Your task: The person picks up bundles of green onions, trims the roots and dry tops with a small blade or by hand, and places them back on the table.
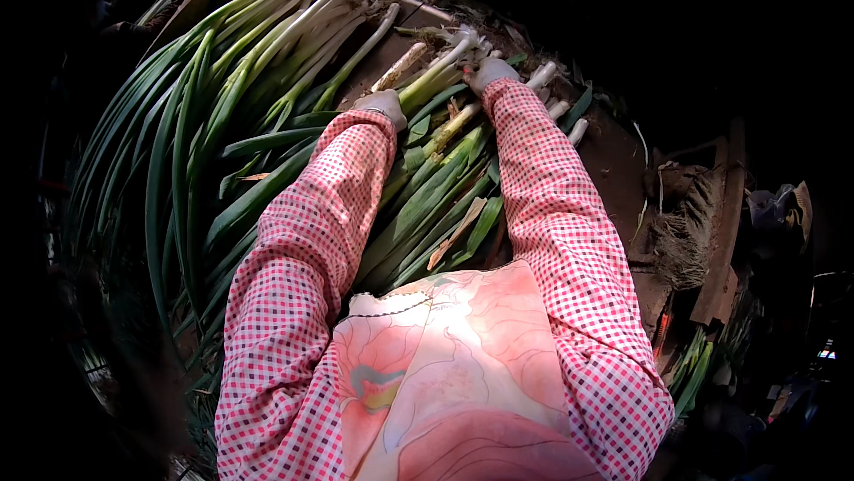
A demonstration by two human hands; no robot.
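My left hand (387, 106) is closed around the green shaft of a large green onion (437, 75), whose white root end points away from me. At that root end is my right hand (495, 73), fingers curled and partly hidden; a small red spot shows by its thumb, and I cannot tell what it is. Close to the left hand lies a stalk with brown-speckled skin (399, 67). More green onions (427, 197) lie under and between my forearms, with several white ends (544, 74) showing beyond the right wrist.
A large heap of green onions (267, 54) fans out on the left, roots at the far side. Loose roots and peelings (514, 34) litter the far edge. On the right are a brown board (610, 161), a fibrous clump (687, 234) and a wooden strip (724, 267).
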